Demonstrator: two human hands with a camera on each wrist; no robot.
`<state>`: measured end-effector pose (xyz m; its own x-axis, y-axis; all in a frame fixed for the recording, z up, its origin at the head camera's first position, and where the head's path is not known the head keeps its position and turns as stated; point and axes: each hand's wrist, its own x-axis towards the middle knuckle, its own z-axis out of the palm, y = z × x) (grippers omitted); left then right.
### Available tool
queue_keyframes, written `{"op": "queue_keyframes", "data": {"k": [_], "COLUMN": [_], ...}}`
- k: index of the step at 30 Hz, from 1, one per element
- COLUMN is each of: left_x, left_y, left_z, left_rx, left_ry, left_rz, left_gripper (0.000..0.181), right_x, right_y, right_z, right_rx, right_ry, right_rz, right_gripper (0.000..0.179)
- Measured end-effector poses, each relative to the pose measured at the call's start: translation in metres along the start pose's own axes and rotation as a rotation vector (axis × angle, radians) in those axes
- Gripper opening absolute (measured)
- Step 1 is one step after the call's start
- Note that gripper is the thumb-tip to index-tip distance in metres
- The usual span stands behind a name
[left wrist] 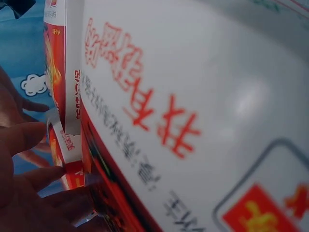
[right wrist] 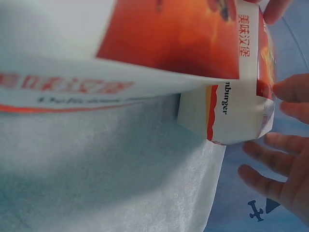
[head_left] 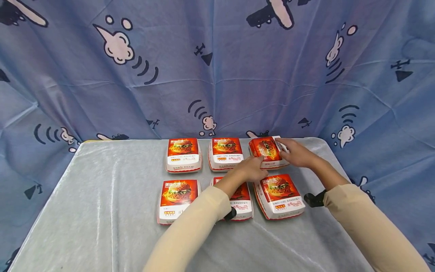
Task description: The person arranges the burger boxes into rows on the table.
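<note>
Both hands are at the hamburger box point(head_left: 266, 150) at the back right, a red and white carton turned askew to its neighbours. The left hand point(head_left: 252, 169) reaches across to its front left, with fairly straight fingers at its side in the left wrist view. At its right end is the right hand point(head_left: 296, 153), fingers spread along the side in the right wrist view. Below the left hand lies the front right hamburger box point(head_left: 283, 207), tilted slightly. The left forearm partly covers the front middle hamburger box point(head_left: 242, 207).
Two more hamburger boxes stand along the back, at left point(head_left: 183, 160) and middle point(head_left: 225, 158). Another box point(head_left: 176, 211) is at the front left. All rest on a grey cloth-covered table point(head_left: 85, 211). A blue printed curtain point(head_left: 170, 94) hangs behind.
</note>
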<state>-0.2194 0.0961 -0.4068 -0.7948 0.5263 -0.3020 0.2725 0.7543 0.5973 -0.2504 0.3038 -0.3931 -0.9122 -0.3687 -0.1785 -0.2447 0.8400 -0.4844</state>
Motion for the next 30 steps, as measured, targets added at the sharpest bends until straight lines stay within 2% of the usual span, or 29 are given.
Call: {"op": "queue_keyframes", "data": {"k": [3,10,14,19,25,30], "left_x": [-0.001,-0.005,-0.006,-0.005,-0.004,-0.003], "left_y": [0.001,0.009,0.011,0.008,0.004,0.003], "left_z": [0.001,0.003,0.003,0.003,0.003,0.003], "left_rx": [0.003,0.059,0.091,0.076,0.071,0.061], "left_ry": [0.010,0.032,0.035,0.036,0.043,0.054], "left_rz": [-0.003,0.026,0.037,0.046,0.035,0.051], "left_gripper": [0.063,0.062,0.060,0.059,0.059,0.059], "right_x": [-0.002,-0.004,-0.005,-0.004,0.002,0.006], "right_y": [-0.001,-0.006,-0.008,-0.009,-0.006,0.003], "right_z": [0.000,0.000,0.000,0.001,0.003,0.004], "right_rx": [-0.021,-0.077,-0.113,-0.127,-0.068,0.011], "right_ry": [-0.007,-0.007,0.002,0.012,0.028,0.012], "right_rz": [-0.002,0.091,0.082,0.088,0.103,0.051], "right_gripper": [0.054,0.057,0.053,0.048,0.052,0.060]}}
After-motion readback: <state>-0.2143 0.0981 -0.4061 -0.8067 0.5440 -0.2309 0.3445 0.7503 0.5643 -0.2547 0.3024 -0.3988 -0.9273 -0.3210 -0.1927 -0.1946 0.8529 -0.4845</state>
